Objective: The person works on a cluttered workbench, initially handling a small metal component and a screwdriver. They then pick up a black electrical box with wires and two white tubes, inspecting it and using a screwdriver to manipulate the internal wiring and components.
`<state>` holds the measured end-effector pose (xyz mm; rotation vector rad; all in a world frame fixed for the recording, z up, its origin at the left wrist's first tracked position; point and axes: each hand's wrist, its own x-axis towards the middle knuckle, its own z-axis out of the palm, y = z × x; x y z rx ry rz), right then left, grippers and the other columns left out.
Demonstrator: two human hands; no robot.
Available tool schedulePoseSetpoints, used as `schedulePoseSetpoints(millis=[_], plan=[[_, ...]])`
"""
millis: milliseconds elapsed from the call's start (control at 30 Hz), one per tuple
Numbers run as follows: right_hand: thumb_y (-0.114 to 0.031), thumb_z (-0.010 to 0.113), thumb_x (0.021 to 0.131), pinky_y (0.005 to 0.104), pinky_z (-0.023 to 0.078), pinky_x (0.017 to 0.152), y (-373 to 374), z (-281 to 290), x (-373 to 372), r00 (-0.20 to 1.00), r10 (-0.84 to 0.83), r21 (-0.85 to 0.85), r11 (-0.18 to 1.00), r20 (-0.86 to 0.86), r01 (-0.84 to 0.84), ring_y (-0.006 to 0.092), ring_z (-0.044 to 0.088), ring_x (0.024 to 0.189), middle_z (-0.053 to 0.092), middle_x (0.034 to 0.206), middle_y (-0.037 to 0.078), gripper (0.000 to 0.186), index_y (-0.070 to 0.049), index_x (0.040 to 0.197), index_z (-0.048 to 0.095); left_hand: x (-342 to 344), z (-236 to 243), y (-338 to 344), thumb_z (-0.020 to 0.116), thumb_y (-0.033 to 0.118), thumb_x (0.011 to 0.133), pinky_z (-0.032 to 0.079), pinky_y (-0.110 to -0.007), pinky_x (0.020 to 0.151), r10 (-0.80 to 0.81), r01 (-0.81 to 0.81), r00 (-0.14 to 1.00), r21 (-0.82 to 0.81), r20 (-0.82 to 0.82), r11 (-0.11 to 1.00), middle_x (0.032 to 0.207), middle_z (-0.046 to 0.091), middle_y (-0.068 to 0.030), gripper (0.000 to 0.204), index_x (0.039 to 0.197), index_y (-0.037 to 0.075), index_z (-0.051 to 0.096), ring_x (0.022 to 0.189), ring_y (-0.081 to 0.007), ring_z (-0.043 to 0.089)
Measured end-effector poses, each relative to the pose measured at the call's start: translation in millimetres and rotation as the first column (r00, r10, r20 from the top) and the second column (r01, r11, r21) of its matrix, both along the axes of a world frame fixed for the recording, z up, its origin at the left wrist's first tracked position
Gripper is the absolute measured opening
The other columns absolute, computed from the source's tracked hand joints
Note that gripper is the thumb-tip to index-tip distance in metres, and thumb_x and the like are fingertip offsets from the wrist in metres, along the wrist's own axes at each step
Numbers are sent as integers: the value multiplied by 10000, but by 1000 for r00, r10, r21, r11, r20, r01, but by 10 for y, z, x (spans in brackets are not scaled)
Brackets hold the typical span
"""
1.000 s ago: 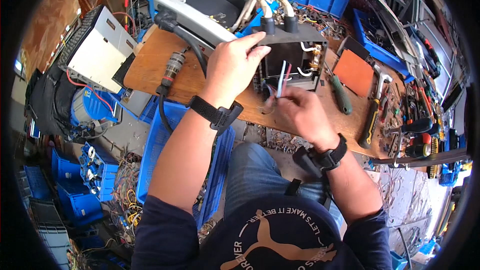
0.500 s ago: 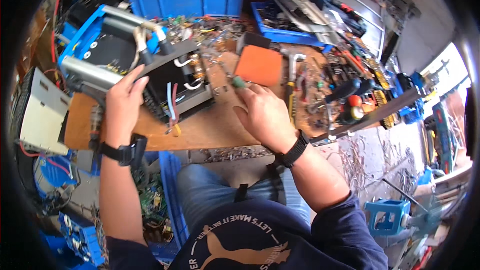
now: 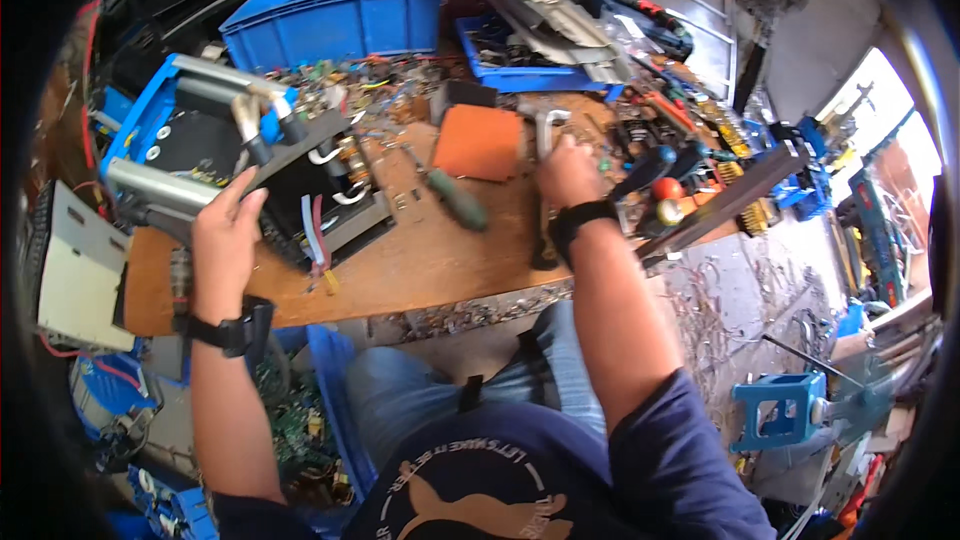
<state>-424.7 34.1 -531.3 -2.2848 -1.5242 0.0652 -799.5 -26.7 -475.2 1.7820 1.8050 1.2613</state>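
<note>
My left hand (image 3: 222, 242) rests flat against the near left side of a black electrical unit (image 3: 300, 202) with silver terminals and loose red, white and blue wires, lying on a wooden bench (image 3: 420, 260). My right hand (image 3: 566, 172) is farther right, closed around a metal wrench-like tool (image 3: 546, 140) near the bench's right part. A green-handled screwdriver (image 3: 452, 198) lies between the two hands. An orange flat pad (image 3: 478, 142) sits just behind it.
A blue-framed device with metal tubes (image 3: 180, 130) stands left of the unit. Blue bins (image 3: 340, 20) are at the back. Pliers and other hand tools (image 3: 680, 160) crowd the right end. A white panel (image 3: 70, 270) leans at the left.
The view has swung right. My right hand left the wires at the unit and moved right to the metal tool. My left hand stays on the unit.
</note>
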Motion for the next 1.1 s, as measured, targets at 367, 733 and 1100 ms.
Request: schedulePoseSetpoints(millis=[367,733,1100], plan=[[-216,384,934,485,505,844,94,-15,204,983,-175,-76,982,-48,171,406,632,1007,639,1054,269,315,22,1112,490,29,-42,-3,663,195,869,497,-318,674,-3,2,999,-24,-46,1000,870,686,-208,328,1158,42,649,706,-210,661],[-168,535,881,464,489,825,-42,-5,366,975,132,527,850,-179,-19,461,610,925,622,990,313,389,114,1144,483,41,114,0,651,207,886,486,-311,648,-7,1,996,-60,-90,998,811,680,-173,332,1168,34,641,662,-184,622],[-143,493,979,237,480,657,-751,503,-113,-247,579,554,815,-777,167,136,586,784,590,896,67,336,0,1283,492,101,162,-36,640,180,900,394,-279,506,-12,10,995,-30,-95,1000,625,560,-62,326,1184,21,630,520,-100,422]])
